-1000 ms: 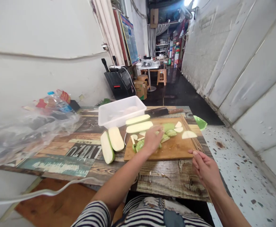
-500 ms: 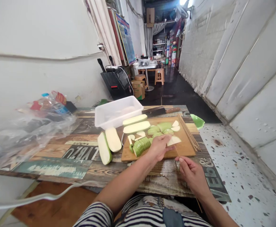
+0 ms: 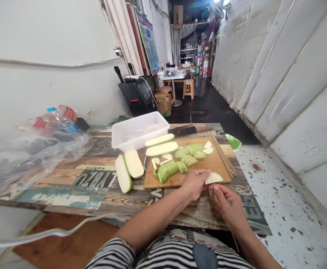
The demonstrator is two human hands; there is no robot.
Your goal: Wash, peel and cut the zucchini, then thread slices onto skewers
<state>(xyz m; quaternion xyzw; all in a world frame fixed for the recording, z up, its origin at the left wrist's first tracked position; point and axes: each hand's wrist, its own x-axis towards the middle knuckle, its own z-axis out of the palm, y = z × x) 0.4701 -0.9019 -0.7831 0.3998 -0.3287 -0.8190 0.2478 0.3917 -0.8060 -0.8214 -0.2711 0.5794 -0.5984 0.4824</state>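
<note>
My left hand (image 3: 196,184) pinches a pale half-round zucchini slice (image 3: 214,178) just above the near right edge of the wooden cutting board (image 3: 151,183). Close beside it, my right hand (image 3: 228,203) grips a thin bamboo skewer (image 3: 235,242), whose back end trails below the wrist. The skewer's front end meets the slice's lower edge; how deep it goes I cannot tell. On the board lie a row of cut green zucchini slices (image 3: 167,172), more loose slices (image 3: 188,160) and zucchini halves (image 3: 161,149). A bundle of skewers (image 3: 223,156) rests along the board's right side.
Two more zucchini halves (image 3: 134,163) lie left of the board. Behind it stand a white plastic tub (image 3: 124,138) and a knife with a wooden handle (image 3: 204,129). Crumpled plastic bags (image 3: 48,149) cover the table's left end. A green bowl (image 3: 233,142) shows past the right edge.
My left hand has moved right and slightly nearer with the slice, closing the gap to my right hand. The skewer's front length between the hands is now mostly covered.
</note>
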